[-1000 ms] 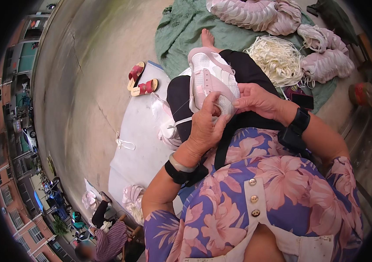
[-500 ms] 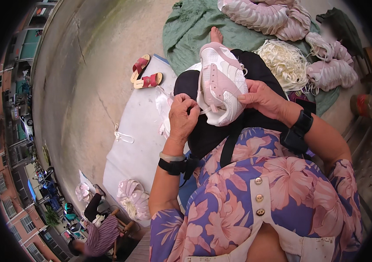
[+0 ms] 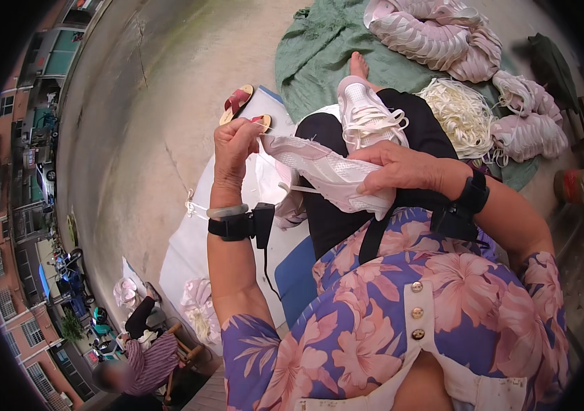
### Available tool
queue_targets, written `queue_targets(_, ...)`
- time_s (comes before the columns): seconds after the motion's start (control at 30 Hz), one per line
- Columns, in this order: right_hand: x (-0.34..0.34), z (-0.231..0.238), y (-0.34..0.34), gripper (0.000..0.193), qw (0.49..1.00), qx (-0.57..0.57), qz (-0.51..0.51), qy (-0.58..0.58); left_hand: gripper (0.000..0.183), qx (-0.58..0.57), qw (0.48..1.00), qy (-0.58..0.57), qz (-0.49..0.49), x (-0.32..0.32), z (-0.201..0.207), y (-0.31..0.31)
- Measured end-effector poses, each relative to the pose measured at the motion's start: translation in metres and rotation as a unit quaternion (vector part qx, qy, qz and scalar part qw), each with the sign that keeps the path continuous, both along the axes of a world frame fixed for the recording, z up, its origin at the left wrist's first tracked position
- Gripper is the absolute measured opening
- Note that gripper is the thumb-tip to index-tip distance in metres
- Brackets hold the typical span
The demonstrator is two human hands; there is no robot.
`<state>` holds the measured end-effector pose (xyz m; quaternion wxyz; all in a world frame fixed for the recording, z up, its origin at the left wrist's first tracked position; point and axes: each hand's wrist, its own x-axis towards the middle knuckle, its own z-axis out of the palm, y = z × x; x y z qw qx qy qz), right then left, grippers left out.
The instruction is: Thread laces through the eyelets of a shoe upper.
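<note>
A pink-and-white shoe upper lies tilted over my lap, its heel end held by my right hand, thumb on one side and fingers on the other. My left hand is raised beside the upper's other end with fingers pinched together; a thin white strand shows at the fingertips, probably a shoelace. Below the upper's edge a white lace end sticks out. Behind it, on my dark trousers, rests a similar shoe upper with white laces threaded through it.
A heap of cream laces and bundled uppers lie on the green cloth ahead and right. Red sandals stand by the white sheet. A plastic bottle is far right; another person sits lower left.
My left hand has moved up and left, away from the upper. The upper has been turned and tilted lower, so the laced one behind it shows. My right hand still holds it.
</note>
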<state>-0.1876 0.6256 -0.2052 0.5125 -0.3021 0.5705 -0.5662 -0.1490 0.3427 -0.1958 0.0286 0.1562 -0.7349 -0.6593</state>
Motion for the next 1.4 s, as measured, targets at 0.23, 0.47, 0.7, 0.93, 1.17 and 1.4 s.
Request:
queue_targets(0.23, 0.000, 0.024, 0.018, 0.028, 0.992, 0.038, 0.118, -0.013, 0.004, 0.076, 0.945, -0.127, -0.292, -0.035, -0.060, 0.006)
queue_targets(0.47, 0.003, -0.025, 0.085, 0.036, 0.949, -0.063, -0.142, -0.274, 0.026, -0.011, 0.974, -0.116, -0.195, 0.030, -0.037, 0.079)
queue_targets(0.7, -0.003, -0.032, 0.073, 0.038, 0.944, -0.103, -0.105, -0.294, 0.049, -0.395, 0.895, 0.116, -0.172, 0.061, -0.030, 0.105)
queue_targets(0.93, 0.001, -0.048, 0.083, 0.041, 0.916, -0.130, -0.135, -0.355, 0.029, -0.280, 0.946, -0.090, -0.140, 0.068, -0.050, 0.125)
queue_targets(1.17, 0.011, -0.033, 0.070, 0.039, 0.966, -0.040, -0.013, -0.256, 0.026, -0.134, 0.984, -0.103, -0.062, 0.108, -0.031, 0.134)
queue_targets(1.4, 0.005, -0.048, 0.071, 0.045, 0.945, -0.081, -0.195, -0.251, 0.037, -0.121, 0.959, -0.231, -0.113, 0.083, -0.025, 0.129)
